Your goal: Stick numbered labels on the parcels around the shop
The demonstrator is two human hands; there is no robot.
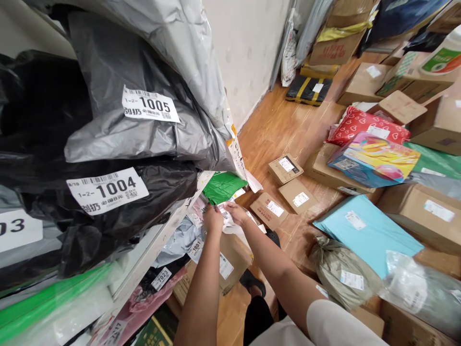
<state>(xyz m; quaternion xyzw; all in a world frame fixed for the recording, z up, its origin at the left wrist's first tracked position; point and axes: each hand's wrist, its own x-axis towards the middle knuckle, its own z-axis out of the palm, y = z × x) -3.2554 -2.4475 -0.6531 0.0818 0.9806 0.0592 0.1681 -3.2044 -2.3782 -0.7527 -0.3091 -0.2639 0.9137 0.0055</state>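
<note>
My left hand (213, 219) and my right hand (236, 213) are close together at the shelf's end, fingers pinched on a white printed label (225, 215). Part of its number shows, ending in 08. Whether it is stuck to a parcel beneath cannot be made out. Just beyond my fingers lies a bright green plastic parcel (224, 186). Below my hands is a cardboard box (234, 257) with a white label on its side. Pale plastic parcels, one carrying a 1001 label (196, 249), lie left of my left hand.
To the left, a white shelf (158, 259) bears black and grey bagged parcels, including a grey bag (144, 139) labelled 1005. Small cartons (269, 211) lie on the wooden floor (259, 129). At right are stacked boxes, a turquoise parcel (367, 230) and a tied bag (342, 274).
</note>
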